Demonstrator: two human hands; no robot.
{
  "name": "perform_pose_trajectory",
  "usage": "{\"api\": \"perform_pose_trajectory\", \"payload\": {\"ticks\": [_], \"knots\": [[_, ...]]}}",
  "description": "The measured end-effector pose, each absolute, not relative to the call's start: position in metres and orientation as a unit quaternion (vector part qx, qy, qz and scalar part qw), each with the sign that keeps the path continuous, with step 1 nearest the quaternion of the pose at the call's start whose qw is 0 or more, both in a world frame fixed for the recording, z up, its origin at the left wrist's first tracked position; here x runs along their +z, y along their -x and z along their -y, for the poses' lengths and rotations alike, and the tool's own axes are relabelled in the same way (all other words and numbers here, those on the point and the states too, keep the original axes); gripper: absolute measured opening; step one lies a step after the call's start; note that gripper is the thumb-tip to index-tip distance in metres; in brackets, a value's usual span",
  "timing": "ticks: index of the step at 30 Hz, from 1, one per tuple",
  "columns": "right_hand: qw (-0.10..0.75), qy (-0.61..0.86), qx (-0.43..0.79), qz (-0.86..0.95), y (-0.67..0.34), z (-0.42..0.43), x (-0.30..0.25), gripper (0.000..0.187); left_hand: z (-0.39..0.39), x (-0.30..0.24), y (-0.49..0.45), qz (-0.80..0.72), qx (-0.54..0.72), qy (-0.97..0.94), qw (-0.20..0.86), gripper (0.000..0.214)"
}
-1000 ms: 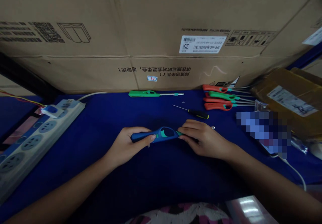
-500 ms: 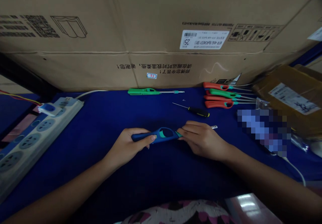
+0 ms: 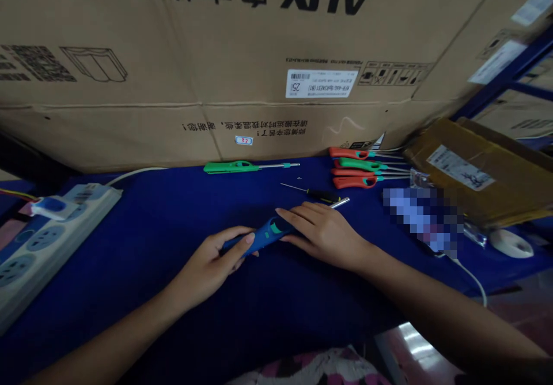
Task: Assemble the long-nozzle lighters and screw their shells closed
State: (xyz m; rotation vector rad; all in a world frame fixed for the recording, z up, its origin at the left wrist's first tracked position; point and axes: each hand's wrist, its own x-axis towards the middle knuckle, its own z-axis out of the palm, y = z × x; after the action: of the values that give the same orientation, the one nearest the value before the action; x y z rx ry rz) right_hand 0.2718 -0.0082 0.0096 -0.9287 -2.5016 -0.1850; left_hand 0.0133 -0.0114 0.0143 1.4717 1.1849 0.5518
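Observation:
A blue long-necked gas lighter [image 3: 262, 236] with a green trigger is held between my two hands, above the blue table. My left hand [image 3: 220, 257] is closed round its handle end, thumb lying along the top. My right hand [image 3: 322, 232] wraps the front of the body and the start of the metal tube, whose tip sticks out beyond the knuckles to the upper right. Just behind my right hand lies a screwdriver [image 3: 324, 195] with a black and yellow handle. Farther back, a green lighter [image 3: 231, 167] rests along the carton.
Several red and green lighters [image 3: 355, 181] are stacked at the back right, beside a taped brown box [image 3: 458, 172]. A power strip [image 3: 47, 241] runs along the left. A large carton [image 3: 173, 85] walls off the back. A tape roll [image 3: 512, 243] and a blurred-out object [image 3: 421, 221] lie right.
The lighter's tube end has tilted upward and away. My right hand has slid inward over the front of the lighter's body, covering part of the trigger opening. The camera view has shifted.

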Motion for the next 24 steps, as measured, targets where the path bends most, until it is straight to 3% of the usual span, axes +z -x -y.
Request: {"api": "perform_pose_trajectory", "payload": {"ticks": [4, 7, 10, 12, 13, 24], "knots": [[0.21, 0.331, -0.079, 0.917, -0.275, 0.007, 0.012, 0.044, 0.012, 0.018, -0.025, -0.447, 0.214, -0.63, 0.598, 0.052], [0.213, 0.342, -0.11, 0.909, -0.286, -0.003, 0.016, 0.04, -0.006, 0.022, -0.026, -0.421, 0.208, -0.699, 0.54, 0.049], [0.176, 0.409, -0.15, 0.883, -0.312, -0.02, 0.022, 0.04, -0.043, 0.025, -0.015, -0.419, 0.247, -0.808, 0.332, 0.039], [0.159, 0.475, -0.16, 0.851, -0.337, -0.033, 0.024, 0.039, -0.073, 0.024, -0.003, -0.433, 0.239, -0.859, 0.131, 0.036], [0.159, 0.492, -0.159, 0.841, -0.351, -0.038, 0.025, 0.037, -0.088, 0.023, 0.003, -0.444, 0.231, -0.861, 0.095, 0.036], [0.137, 0.65, -0.117, 0.739, -0.444, -0.059, 0.006, 0.043, -0.158, -0.001, 0.022, -0.473, 0.156, -0.867, 0.018, 0.046]]}}
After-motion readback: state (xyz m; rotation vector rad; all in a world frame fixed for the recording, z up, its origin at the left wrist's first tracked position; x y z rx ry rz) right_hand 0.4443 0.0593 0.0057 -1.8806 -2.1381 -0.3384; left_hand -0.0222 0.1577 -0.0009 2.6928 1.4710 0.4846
